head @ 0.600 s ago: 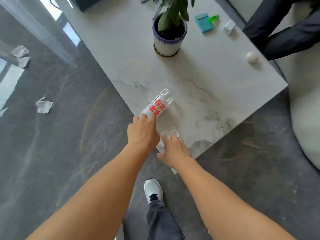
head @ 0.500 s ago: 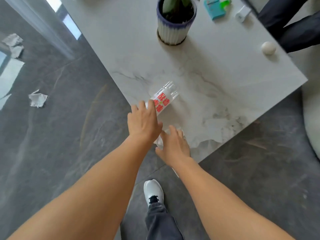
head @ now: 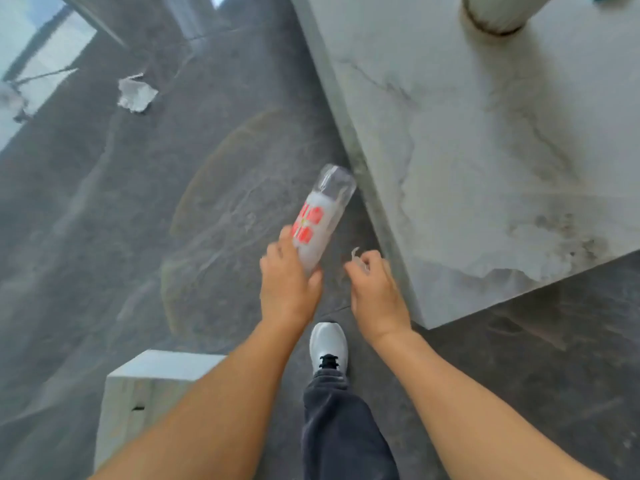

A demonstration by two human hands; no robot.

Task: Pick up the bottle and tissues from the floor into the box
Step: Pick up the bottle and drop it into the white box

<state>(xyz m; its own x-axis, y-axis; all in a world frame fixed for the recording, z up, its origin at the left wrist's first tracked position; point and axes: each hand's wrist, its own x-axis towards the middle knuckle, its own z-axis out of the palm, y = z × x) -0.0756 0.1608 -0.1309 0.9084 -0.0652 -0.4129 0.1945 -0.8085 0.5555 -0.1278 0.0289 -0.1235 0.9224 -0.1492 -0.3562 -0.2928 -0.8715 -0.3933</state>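
My left hand (head: 287, 285) is shut on a clear plastic bottle (head: 320, 213) with a white and red label, its base pointing away from me over the dark floor. To its right, my right hand (head: 375, 289) is closed around a crumpled tissue (head: 355, 254), of which only a small white tip shows. A white box (head: 145, 386) stands on the floor at the lower left, partly hidden by my left forearm. Another crumpled tissue (head: 135, 93) lies on the floor at the upper left.
A white marble table (head: 502, 150) fills the right side, its corner close to my right hand, with a plant pot (head: 495, 12) at its top edge. My white shoe (head: 329, 344) and dark trouser leg are below my hands. More white paper (head: 10, 102) lies at the far left edge.
The view has swung left and down, away from the table top. Both hands, with bottle and tissue, have come off the table edge and are over the floor. The white box has come into view.
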